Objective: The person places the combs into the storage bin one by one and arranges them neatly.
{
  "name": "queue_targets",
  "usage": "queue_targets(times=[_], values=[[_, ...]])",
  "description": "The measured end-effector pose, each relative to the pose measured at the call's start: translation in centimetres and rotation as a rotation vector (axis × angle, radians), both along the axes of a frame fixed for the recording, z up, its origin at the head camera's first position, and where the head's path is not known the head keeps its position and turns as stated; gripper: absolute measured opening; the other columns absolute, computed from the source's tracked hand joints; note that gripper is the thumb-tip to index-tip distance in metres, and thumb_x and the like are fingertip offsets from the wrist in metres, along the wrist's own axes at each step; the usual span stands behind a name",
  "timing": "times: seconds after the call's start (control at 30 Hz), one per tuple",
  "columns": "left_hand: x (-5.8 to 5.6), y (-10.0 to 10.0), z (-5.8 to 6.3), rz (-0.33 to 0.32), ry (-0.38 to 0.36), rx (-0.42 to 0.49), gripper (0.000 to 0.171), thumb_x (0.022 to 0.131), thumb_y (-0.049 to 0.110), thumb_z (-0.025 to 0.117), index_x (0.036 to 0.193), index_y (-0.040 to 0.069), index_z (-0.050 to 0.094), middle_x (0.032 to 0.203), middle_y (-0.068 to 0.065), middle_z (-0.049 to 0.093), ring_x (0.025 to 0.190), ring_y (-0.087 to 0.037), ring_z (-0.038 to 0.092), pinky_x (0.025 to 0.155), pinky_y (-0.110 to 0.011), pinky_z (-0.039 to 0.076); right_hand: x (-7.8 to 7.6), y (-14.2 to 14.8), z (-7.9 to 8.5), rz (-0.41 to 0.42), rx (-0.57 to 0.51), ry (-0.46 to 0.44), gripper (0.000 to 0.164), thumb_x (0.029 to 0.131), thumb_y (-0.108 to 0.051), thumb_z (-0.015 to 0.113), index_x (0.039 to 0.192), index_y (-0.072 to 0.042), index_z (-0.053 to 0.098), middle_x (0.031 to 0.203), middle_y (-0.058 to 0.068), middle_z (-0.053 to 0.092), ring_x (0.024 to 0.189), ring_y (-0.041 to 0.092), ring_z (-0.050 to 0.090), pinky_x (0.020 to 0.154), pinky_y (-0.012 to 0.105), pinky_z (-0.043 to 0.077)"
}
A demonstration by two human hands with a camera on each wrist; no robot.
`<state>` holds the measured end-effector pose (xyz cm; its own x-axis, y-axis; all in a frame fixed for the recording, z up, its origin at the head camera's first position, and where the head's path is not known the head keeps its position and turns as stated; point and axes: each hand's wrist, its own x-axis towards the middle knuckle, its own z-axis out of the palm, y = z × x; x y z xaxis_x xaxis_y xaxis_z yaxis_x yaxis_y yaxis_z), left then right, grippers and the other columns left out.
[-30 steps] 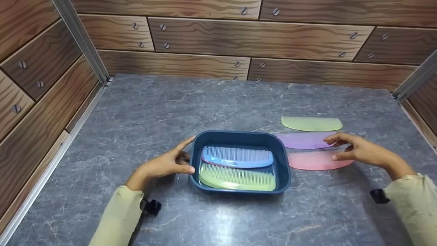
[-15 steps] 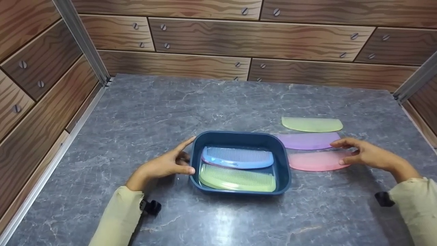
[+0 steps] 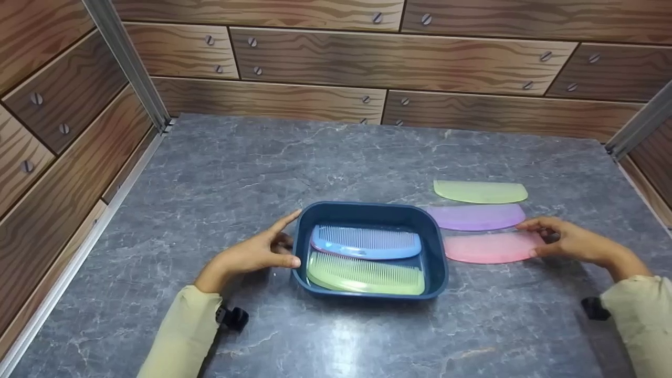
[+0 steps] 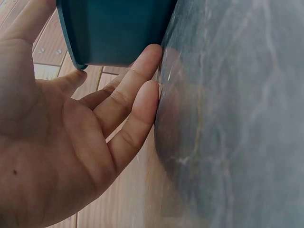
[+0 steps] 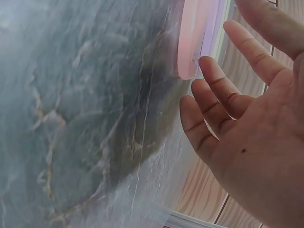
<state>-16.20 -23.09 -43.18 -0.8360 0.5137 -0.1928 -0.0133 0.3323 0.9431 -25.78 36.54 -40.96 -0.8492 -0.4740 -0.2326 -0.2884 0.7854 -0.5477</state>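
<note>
A dark blue plastic bin [image 3: 367, 295] stands on the table, holding a blue comb [image 3: 367, 245] above a light green comb [image 3: 362, 275]; purple shows at the blue one's edge. My left hand [image 3: 252, 254] touches the bin's left side with thumb and index finger. In the left wrist view, its other fingers [image 4: 123, 107] rest slightly bent near the bin's base. Right of the bin lie a pink comb [image 3: 488, 248], a purple comb [image 3: 478, 217] and another light green comb [image 3: 480, 192]. My right hand [image 3: 583, 244], fingers spread, is at the pink comb's right end; contact is unclear.
The grey marbled table [image 3: 294, 157] extends round the bin. Wood-patterned panels [image 3: 315, 58] border its back and sides, with metal posts [image 3: 131, 68] at the corners. A black wrist camera [image 3: 233, 318] hangs by each sleeve.
My right hand has moved rightward and slightly nearer, from over the purple and pink combs to the pink comb's end. The left hand, bin and combs stay in place.
</note>
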Motion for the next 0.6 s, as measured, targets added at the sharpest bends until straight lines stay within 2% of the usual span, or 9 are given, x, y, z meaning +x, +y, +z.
queue_targets(times=[0.07, 0.17, 0.23, 0.3, 0.4, 0.53, 0.6], values=[[0.01, 0.01, -0.02, -0.002, 0.002, 0.000, 0.102, 0.085, 0.028, 0.075, 0.157, 0.023, 0.003, 0.131, -0.026, 0.052, 0.115, -0.033, 0.060, 0.101, -0.041, 0.047, 0.00, 0.21, -0.10, 0.003, -0.010, 0.009, 0.053, 0.082, -0.017, 0.074, 0.130, 0.000, 0.056, 0.127, 0.014, 0.053, 0.099, -0.007, 0.045, 0.082, 0.017, 0.040], [0.02, 0.07, -0.02, -0.005, 0.005, 0.000, 0.102, 0.085, 0.027, 0.075, 0.157, 0.022, 0.003, 0.131, -0.027, 0.051, 0.115, -0.034, 0.059, 0.101, -0.042, 0.048, -0.02, 0.46, -0.20, 0.018, -0.008, 0.024, 0.055, 0.082, -0.016, 0.075, 0.130, 0.001, 0.055, 0.126, 0.015, 0.056, 0.101, -0.004, 0.047, 0.082, 0.020, 0.041], [0.01, 0.07, 0.01, -0.006, 0.006, 0.002, 0.102, 0.085, 0.027, 0.075, 0.157, 0.022, 0.003, 0.131, -0.027, 0.051, 0.115, -0.035, 0.059, 0.101, -0.042, 0.048, -0.06, 0.45, -0.29, 0.021, 0.006, 0.028, 0.057, 0.081, -0.016, 0.075, 0.131, 0.002, 0.054, 0.129, 0.021, 0.056, 0.109, 0.007, 0.051, 0.087, 0.028, 0.043], [0.01, 0.06, 0.05, -0.007, 0.009, 0.002, 0.102, 0.085, 0.027, 0.075, 0.157, 0.022, 0.004, 0.131, -0.027, 0.051, 0.116, -0.035, 0.059, 0.100, -0.041, 0.048, -0.09, 0.41, -0.34, 0.025, 0.026, 0.017, 0.061, 0.082, -0.018, 0.075, 0.133, 0.004, 0.051, 0.132, 0.028, 0.051, 0.116, 0.023, 0.050, 0.091, 0.040, 0.044], [-0.02, 0.00, 0.04, -0.009, 0.010, 0.003, 0.101, 0.085, 0.027, 0.075, 0.157, 0.022, 0.004, 0.131, -0.027, 0.051, 0.116, -0.035, 0.059, 0.100, -0.041, 0.048, -0.03, 0.33, -0.36, 0.002, 0.083, -0.003, 0.068, 0.082, -0.024, 0.076, 0.137, 0.005, 0.048, 0.129, 0.033, 0.046, 0.114, 0.039, 0.045, 0.088, 0.048, 0.042], [-0.04, -0.05, -0.01, -0.009, 0.012, 0.001, 0.101, 0.085, 0.027, 0.075, 0.157, 0.022, 0.004, 0.131, -0.027, 0.051, 0.117, -0.035, 0.058, 0.100, -0.041, 0.048, 0.06, 0.37, -0.30, -0.031, 0.145, -0.017, 0.071, 0.082, -0.029, 0.076, 0.138, 0.003, 0.047, 0.119, 0.028, 0.042, 0.105, 0.032, 0.042, 0.081, 0.037, 0.037], [-0.06, -0.04, -0.01, -0.009, 0.011, -0.001, 0.101, 0.085, 0.028, 0.075, 0.157, 0.022, 0.004, 0.131, -0.026, 0.051, 0.117, -0.035, 0.058, 0.100, -0.041, 0.048, 0.06, 0.45, -0.29, -0.036, 0.148, -0.009, 0.069, 0.082, -0.029, 0.076, 0.136, 0.003, 0.049, 0.118, 0.029, 0.042, 0.104, 0.032, 0.042, 0.080, 0.035, 0.037]])
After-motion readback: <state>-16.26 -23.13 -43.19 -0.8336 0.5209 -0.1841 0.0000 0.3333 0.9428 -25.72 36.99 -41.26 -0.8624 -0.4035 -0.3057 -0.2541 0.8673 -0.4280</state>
